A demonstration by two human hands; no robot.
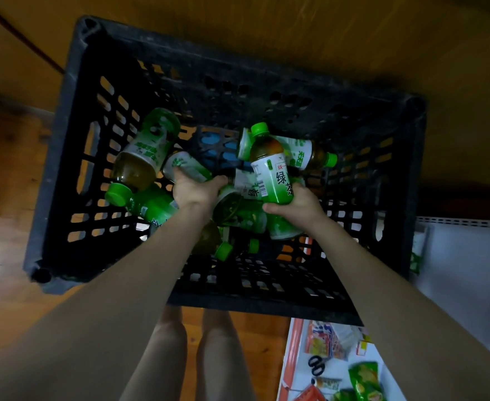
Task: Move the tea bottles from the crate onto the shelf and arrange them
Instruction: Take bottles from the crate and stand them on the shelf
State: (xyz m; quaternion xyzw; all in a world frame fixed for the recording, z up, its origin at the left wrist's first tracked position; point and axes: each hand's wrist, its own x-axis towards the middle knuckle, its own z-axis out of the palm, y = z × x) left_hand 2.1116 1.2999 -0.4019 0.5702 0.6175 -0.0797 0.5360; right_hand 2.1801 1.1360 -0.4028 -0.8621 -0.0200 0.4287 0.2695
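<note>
Both forearms are reaching down from the camera into the crate [53, 169]. Between them, the person's legs [217, 342] are standing on the wooden floor [6, 241], just short of the crate's near wall. At the right, what looks like the shelf [455, 256] is standing beside the crate. Scissors [316, 364] and snack packs [364, 377] are lying on a lower board, so that level is partly taken.

Deeper in, the right hand [299, 202] is gripping a bottle [272, 169] by its base with the cap pointing up and away, probably so it can go down upright. The left hand [193, 188] is curling its fingers over a second bottle [186, 166], which is lying on its side, likely so two go in one trip. Other bottles [142, 151] are lying jumbled on the crate's bottom, touching and crossing, some beneath the gripped pair, so they may roll. Tall slotted walls are calling for a straight upward lift.
</note>
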